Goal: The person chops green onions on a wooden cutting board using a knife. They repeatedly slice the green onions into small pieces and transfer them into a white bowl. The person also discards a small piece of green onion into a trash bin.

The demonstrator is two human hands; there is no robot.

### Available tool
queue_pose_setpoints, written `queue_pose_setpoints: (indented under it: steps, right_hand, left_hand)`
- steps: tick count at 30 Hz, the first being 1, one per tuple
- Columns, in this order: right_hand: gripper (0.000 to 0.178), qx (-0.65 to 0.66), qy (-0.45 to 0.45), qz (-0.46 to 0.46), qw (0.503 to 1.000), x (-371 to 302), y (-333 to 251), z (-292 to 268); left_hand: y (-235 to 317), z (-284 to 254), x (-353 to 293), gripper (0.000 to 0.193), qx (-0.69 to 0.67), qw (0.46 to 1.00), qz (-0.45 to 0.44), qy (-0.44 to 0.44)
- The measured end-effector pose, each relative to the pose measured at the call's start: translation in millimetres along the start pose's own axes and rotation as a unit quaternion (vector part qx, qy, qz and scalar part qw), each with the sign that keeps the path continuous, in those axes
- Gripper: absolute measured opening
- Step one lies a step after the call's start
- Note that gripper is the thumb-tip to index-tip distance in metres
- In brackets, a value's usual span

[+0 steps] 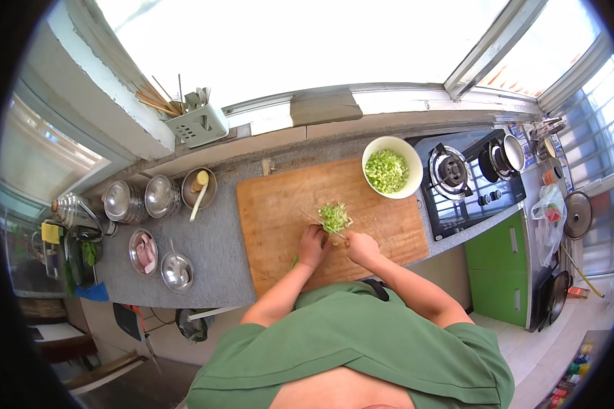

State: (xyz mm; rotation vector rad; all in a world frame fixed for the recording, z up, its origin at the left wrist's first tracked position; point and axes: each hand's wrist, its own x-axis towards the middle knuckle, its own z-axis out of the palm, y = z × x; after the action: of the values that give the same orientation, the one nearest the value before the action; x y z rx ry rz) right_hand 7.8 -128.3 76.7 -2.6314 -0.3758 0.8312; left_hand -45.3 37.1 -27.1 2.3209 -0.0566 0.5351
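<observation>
My right hand (363,249) is closed around the handle of a kitchen knife (318,220), whose thin blade points up and left over the cutting board. Against the blade lies a small heap of chopped green vegetable (335,217). Just left of the knife, my left hand (313,246) presses down with curled fingers. A green stalk (294,262) pokes out beside it; most of what lies beneath that hand is hidden. Both hands work over a large wooden cutting board (273,218). A white bowl (416,178) at the board's far right corner holds more chopped green pieces (387,170).
A gas stove (450,174) with a pot (512,153) adjoins the board on the right. To the left stand lidded metal pots (124,202), a bowl with ginger and a pale stalk (198,198), a bowl of raw meat (144,252) and a bowl with a spoon (177,273).
</observation>
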Motion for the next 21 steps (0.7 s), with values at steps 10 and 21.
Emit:
queue_pose_setpoints:
  steps: [10,21]
  right_hand:
    - [0.024,0.027,-0.009,0.01,1.0,17,0,14]
    - [0.02,0.013,-0.002,-0.001,1.0,-3,-5,1]
  left_hand:
    - [-1,2,-2,0.013,0.002,1.0,0.008,0.008]
    - [-1,1,-3,0.013,-0.006,1.0,-0.01,0.012]
